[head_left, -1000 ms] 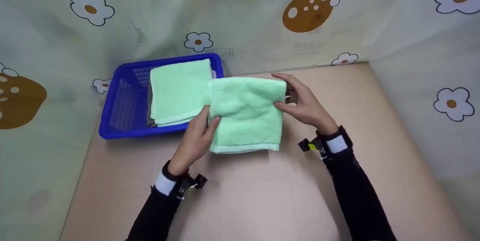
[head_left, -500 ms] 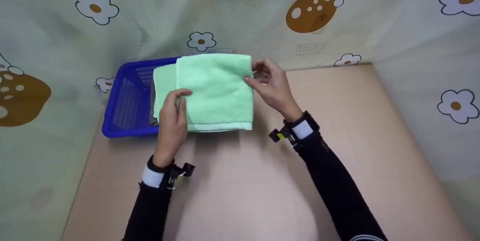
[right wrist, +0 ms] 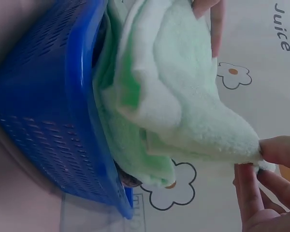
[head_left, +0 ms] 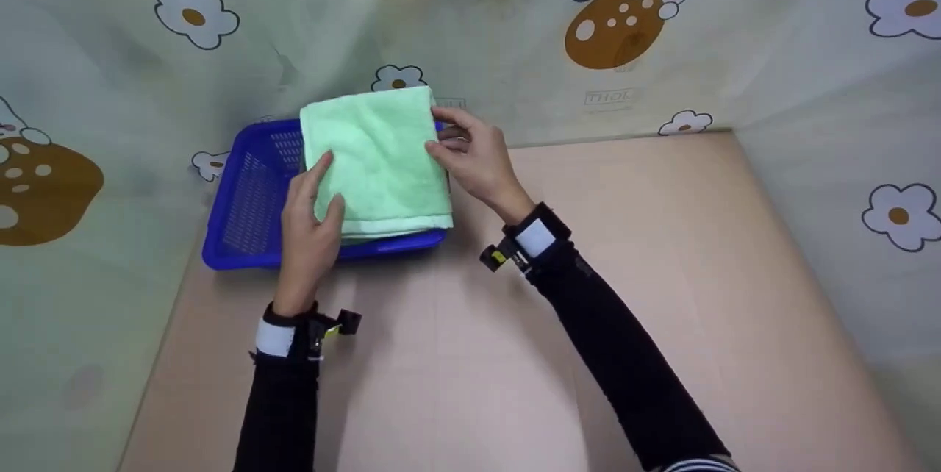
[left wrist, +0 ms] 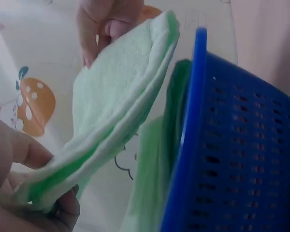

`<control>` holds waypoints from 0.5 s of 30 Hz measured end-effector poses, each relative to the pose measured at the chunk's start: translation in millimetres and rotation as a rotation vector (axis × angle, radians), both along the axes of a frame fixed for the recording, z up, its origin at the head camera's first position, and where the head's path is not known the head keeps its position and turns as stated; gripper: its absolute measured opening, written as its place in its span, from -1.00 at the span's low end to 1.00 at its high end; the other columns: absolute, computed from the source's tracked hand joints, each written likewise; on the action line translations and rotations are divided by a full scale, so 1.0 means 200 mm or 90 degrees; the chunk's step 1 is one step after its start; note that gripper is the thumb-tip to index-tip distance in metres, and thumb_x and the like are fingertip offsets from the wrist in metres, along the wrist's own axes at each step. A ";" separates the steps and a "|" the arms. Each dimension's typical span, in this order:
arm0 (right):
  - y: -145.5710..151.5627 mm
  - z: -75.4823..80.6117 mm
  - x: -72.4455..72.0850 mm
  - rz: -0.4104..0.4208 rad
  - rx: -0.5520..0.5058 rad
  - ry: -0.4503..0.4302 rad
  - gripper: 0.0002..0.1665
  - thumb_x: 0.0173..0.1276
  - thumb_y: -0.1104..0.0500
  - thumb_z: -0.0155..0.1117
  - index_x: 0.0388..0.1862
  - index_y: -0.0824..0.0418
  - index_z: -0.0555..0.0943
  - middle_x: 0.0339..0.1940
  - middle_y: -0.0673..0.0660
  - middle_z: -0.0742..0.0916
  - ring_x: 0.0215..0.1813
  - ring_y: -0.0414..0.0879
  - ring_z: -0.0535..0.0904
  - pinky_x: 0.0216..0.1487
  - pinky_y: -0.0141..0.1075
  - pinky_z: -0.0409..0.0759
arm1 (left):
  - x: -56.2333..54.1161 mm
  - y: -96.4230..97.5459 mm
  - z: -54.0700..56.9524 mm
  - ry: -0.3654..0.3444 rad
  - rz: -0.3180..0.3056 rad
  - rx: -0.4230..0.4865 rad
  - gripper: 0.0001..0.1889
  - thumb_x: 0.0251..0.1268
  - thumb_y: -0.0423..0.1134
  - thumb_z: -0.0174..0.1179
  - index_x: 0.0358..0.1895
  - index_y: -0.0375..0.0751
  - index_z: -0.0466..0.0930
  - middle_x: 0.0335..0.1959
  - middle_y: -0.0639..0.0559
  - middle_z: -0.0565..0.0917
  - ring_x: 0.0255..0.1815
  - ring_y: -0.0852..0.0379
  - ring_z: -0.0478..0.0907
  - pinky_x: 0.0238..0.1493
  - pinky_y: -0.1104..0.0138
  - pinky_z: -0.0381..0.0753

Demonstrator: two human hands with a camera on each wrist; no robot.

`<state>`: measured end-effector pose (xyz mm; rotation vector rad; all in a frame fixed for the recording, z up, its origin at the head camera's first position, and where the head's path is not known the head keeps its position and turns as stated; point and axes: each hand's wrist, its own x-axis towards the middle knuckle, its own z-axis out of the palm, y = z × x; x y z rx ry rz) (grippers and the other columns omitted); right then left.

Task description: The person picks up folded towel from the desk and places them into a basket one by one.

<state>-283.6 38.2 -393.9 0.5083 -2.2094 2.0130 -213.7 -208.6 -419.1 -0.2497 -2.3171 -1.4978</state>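
A folded light green towel [head_left: 378, 159] is held between both hands, over the right part of a blue plastic basket [head_left: 250, 200]. My left hand [head_left: 309, 229] grips its left edge; in the left wrist view the thumb and fingers [left wrist: 34, 152] pinch the folded layers. At the right edge my right hand [head_left: 478, 159] pinches the towel, which the right wrist view shows between thumb and fingers [right wrist: 280, 150]. Beneath it, another folded green towel [right wrist: 130, 150] lies in the basket, hidden from the head view. A gap shows between the held towel and the basket rim [left wrist: 183, 140].
The basket stands on a beige tabletop [head_left: 662, 273] near its back left corner, close to the patterned wall sheet [head_left: 507, 31]. Something dark [right wrist: 128, 179] shows at the basket's rim beside the lower towel; its kind is unclear.
Both hands have carried the towel left and away from the person, from beside the basket to above it. It now covers the towel inside in the head view. The basket stays in place.
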 end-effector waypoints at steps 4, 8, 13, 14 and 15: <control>-0.05 -0.01 -0.04 -0.009 0.040 0.011 -0.45 0.43 0.36 0.34 0.38 0.42 0.52 0.24 0.32 0.70 0.11 0.02 0.71 0.13 -0.35 0.68 | -0.03 -0.05 -0.03 0.012 0.031 0.000 -0.61 0.58 -0.41 0.06 0.35 -0.14 0.61 0.30 -0.20 0.56 0.35 0.02 0.45 0.36 0.14 0.39; -0.09 -0.03 -0.10 -0.008 0.107 0.009 -0.47 0.47 0.36 0.29 0.39 0.41 0.52 0.30 0.31 0.68 0.15 0.02 0.71 0.13 -0.39 0.67 | -0.05 -0.10 -0.07 -0.002 0.059 -0.002 -0.71 0.61 -0.34 0.07 0.14 -0.14 0.77 0.25 -0.18 0.59 0.29 0.00 0.51 0.26 0.18 0.45; -0.12 -0.08 -0.16 -0.003 0.184 -0.024 -0.47 0.51 0.35 0.25 0.43 0.36 0.50 0.36 0.29 0.64 0.19 0.04 0.70 0.14 -0.38 0.67 | -0.08 -0.13 -0.12 -0.023 0.062 -0.024 -0.70 0.62 -0.37 0.03 0.17 -0.22 0.74 0.27 -0.23 0.59 0.36 -0.10 0.49 0.37 0.04 0.44; -0.12 -0.09 -0.17 -0.004 0.199 -0.029 -0.48 0.51 0.35 0.24 0.43 0.36 0.50 0.36 0.30 0.64 0.18 0.04 0.71 0.14 -0.37 0.67 | -0.08 -0.13 -0.13 -0.025 0.063 -0.032 -0.69 0.62 -0.37 0.02 0.18 -0.23 0.73 0.28 -0.25 0.58 0.38 -0.12 0.49 0.38 0.01 0.44; -0.12 -0.10 -0.18 -0.005 0.213 -0.033 -0.48 0.52 0.35 0.23 0.43 0.35 0.51 0.36 0.30 0.64 0.18 0.04 0.71 0.14 -0.36 0.67 | -0.09 -0.13 -0.13 -0.028 0.064 -0.040 -0.69 0.62 -0.37 0.01 0.19 -0.25 0.72 0.28 -0.26 0.58 0.38 -0.13 0.48 0.37 -0.01 0.44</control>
